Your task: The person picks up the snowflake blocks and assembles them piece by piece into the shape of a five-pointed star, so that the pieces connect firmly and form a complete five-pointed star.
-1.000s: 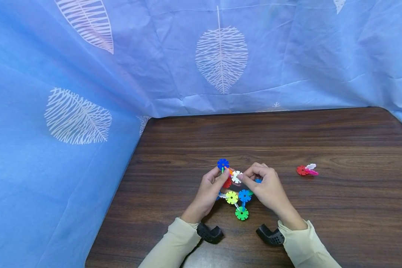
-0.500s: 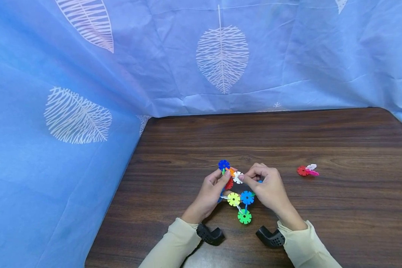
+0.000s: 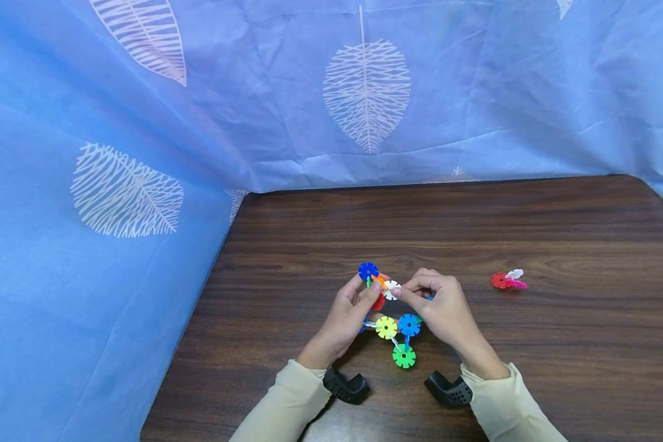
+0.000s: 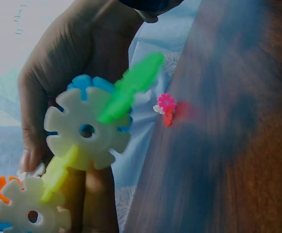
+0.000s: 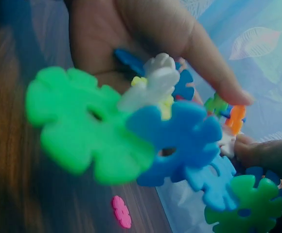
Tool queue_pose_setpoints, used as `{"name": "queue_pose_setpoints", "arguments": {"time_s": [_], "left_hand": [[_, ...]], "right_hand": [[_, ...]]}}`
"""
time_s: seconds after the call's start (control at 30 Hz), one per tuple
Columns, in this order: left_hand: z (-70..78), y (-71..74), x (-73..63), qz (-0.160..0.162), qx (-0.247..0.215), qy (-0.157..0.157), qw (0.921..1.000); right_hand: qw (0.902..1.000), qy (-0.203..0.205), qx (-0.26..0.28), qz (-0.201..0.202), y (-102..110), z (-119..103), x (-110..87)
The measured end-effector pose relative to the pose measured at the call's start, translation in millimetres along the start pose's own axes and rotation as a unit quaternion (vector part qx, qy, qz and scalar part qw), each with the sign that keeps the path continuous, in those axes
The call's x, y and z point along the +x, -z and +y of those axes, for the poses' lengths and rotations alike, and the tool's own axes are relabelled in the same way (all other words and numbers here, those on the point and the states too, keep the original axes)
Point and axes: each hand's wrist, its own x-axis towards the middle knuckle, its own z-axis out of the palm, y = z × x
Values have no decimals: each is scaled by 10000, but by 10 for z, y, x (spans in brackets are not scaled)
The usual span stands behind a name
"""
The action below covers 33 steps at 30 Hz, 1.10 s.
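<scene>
Linked snowflake discs hang between both hands above the table, in blue, green, yellow, white, red and orange. My left hand [image 3: 342,319] pinches the chain near an orange disc [image 5: 236,119], its thumb on top. Beside it, my right hand [image 3: 442,307] pinches a white disc [image 3: 390,291] between thumb and forefinger. A dark blue disc [image 3: 368,271] stands out past the left fingertips. Nearer the body hang a yellow disc [image 3: 386,328], a blue disc [image 3: 409,325] and a green disc [image 3: 404,356]. Fingers partly hide the joint between the orange and white discs.
A small cluster with a red disc [image 3: 499,281], a white one and a pink one lies on the wooden table [image 3: 585,344], right of the hands. A pink disc [image 5: 121,212] shows below the chain in the right wrist view. Blue leaf-patterned cloth [image 3: 287,92] hangs behind and left.
The chain's near part, with the yellow, blue and green discs, has shifted slightly right and toward the body. The white disc has tilted a little. Both hands keep their grip.
</scene>
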Motion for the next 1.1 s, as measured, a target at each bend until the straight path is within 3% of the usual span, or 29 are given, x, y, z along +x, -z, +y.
{"name": "queue_pose_setpoints", "arguments": {"time_s": [0.23,0.53,0.63,0.73,0.83,0.93,1.0,1.1], "left_hand": [[25,-31,3,-252,-89,-28,9996],[1,-40,-26,-780,-284,107,9965],[-6,-27,-38,-687,-232,84,9973],[-3,-12,-49,-546,-187,98,9983],[-11,-10,-41,-566,-290,62,9980],[-20,-9,-31,-590,-332,4,9977],[-26,-6,-25,-591,-293,-20,9978],[-31,-3,-16,-586,-218,20,9980]], "right_hand": [[9996,-254,-34,-85,52,19,-11],[9992,-247,-24,-319,67,60,-14],[9998,-211,-26,-8,146,69,10],[9978,-203,-99,616,331,117,50],[9866,-194,-819,1397,590,244,94],[9644,-356,-1983,1715,859,437,118],[9481,-606,-2704,1562,1025,569,100],[9346,-1042,-3266,945,1217,718,54]]}}
